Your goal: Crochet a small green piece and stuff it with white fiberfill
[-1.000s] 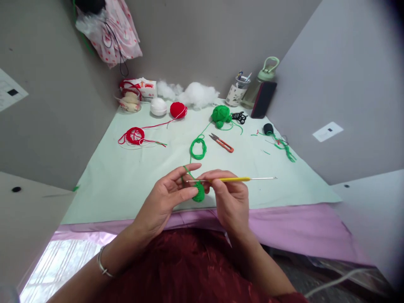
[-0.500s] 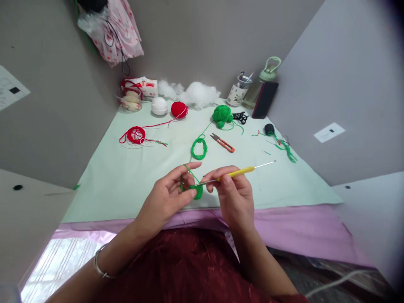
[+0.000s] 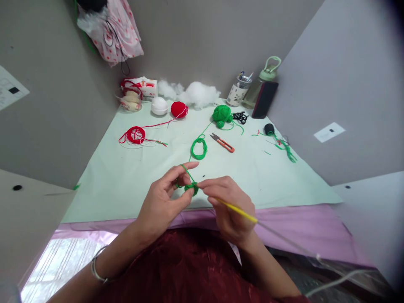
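My left hand (image 3: 164, 198) pinches a small green crochet piece (image 3: 191, 187), with green yarn (image 3: 186, 169) looped over its raised forefinger. My right hand (image 3: 232, 204) is closed round a yellow-handled crochet hook (image 3: 240, 211); the hook's tip is at the green piece and its handle points down to the right towards me. The green strand runs back over the table to a loose green coil (image 3: 198, 148) and on to a green yarn ball (image 3: 221, 114).
On the pale green mat (image 3: 126, 176) lie orange snips (image 3: 222, 142), a red yarn tangle (image 3: 135, 135), a red ball (image 3: 179, 109), a white ball (image 3: 159, 106), stuffing (image 3: 195, 92), a black spool (image 3: 269, 128), a pen cup (image 3: 235, 93), a bottle (image 3: 261, 82) and a phone (image 3: 264, 99).
My right hand has swung the hook round: its handle pointed right across the table, now it points down towards me. The green piece has shifted slightly up between my fingers.
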### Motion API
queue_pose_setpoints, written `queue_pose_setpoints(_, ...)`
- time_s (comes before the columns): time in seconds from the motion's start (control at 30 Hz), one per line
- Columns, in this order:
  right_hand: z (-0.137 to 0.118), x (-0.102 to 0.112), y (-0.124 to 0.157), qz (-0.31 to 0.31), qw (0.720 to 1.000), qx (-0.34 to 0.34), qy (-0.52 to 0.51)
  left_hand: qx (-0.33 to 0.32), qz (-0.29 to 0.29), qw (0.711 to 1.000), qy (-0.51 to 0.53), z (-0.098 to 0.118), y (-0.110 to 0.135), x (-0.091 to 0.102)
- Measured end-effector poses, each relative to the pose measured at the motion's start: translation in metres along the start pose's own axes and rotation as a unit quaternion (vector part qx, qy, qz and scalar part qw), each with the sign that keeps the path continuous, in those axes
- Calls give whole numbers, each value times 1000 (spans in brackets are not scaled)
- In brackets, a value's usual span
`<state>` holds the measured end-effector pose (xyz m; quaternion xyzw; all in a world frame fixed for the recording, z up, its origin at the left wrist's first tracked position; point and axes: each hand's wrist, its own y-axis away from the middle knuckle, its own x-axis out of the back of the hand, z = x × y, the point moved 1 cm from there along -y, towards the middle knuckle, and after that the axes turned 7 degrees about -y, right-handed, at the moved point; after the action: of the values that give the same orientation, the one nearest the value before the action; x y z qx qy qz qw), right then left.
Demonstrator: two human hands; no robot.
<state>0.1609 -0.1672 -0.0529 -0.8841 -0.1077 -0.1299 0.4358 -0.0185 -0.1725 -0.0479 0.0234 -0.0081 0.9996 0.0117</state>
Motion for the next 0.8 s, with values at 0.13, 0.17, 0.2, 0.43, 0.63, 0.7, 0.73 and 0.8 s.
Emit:
queue_pose_setpoints(0.13,3,-5,6,9,998,44,49,-18,30,999,-16,2,2,-2)
queue_pose_setpoints(0.17,5,-7,8,24,998,44,30,-19,31,999,-14,1,3,-2)
queue_pose_setpoints(0.2,8,-9,10,40,998,40,3,-20,29,999,-11,1,3,-2)
queue_pose_setpoints(0.43,14,-16,15,54,998,44,-2,-18,42,999,0,-1,3,-1)
queue_pose_setpoints(0.63,12,-16,12,99,994,14,-47,-3,29,999,24,-2,1,-1)
queue_pose_setpoints(0.7,12,-16,10,101,992,-25,-76,5,22,999,34,-4,0,0)
queue_pose_setpoints(0.73,11,-16,8,108,989,-43,-91,8,15,999,44,-4,0,1)
queue_pose_setpoints(0.8,11,-15,6,135,978,-89,-133,15,-11,997,71,-6,-1,2)
